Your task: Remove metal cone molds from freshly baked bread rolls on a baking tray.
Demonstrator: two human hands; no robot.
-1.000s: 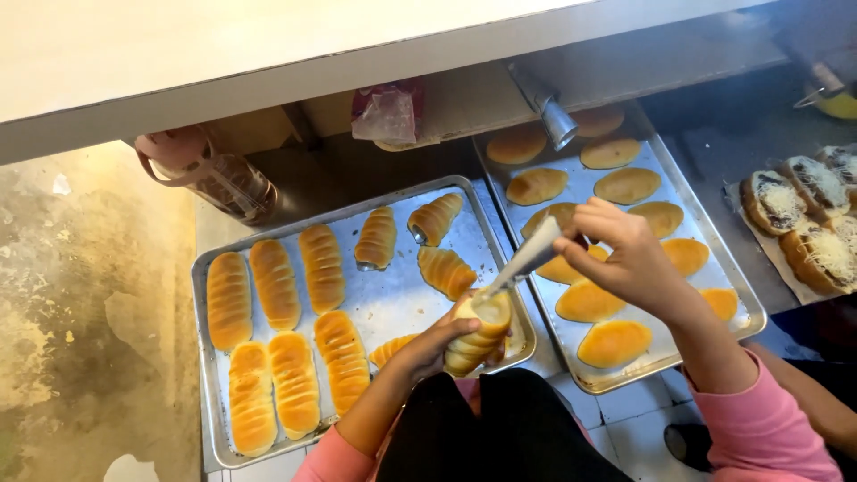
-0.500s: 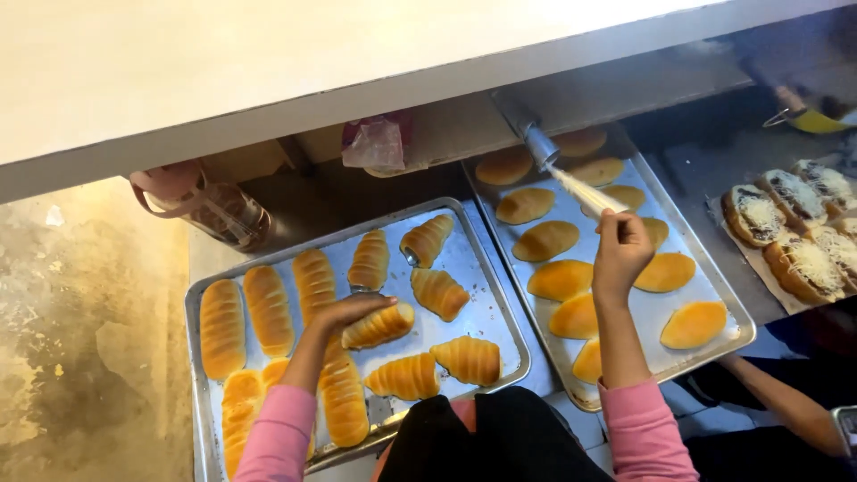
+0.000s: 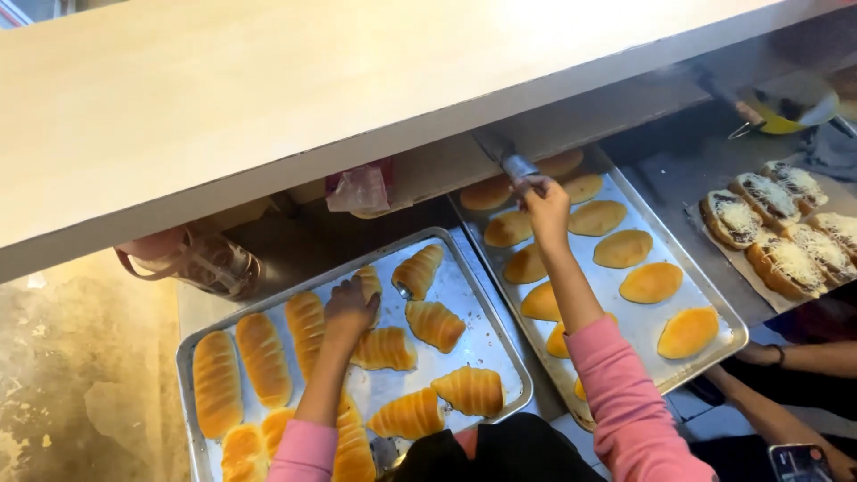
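Two hands work over baking trays. Left hand (image 3: pixel 350 308) closes its fingers on a horn-shaped roll (image 3: pixel 367 284) near the far edge of the left tray (image 3: pixel 464 268). Right hand (image 3: pixel 544 203) grips a piping bag (image 3: pixel 511 163) above the oval buns (image 3: pixel 624 248) on the right tray (image 3: pixel 714 295). Topped breads (image 3: pixel 768 228) lie farther right.

Bakery kitchen: steel trays (image 3: pixel 500 357) of horn rolls (image 3: pixel 435 323) and buns (image 3: pixel 652 282) (topped loaves (image 3: pixel 786 264) at right edge).
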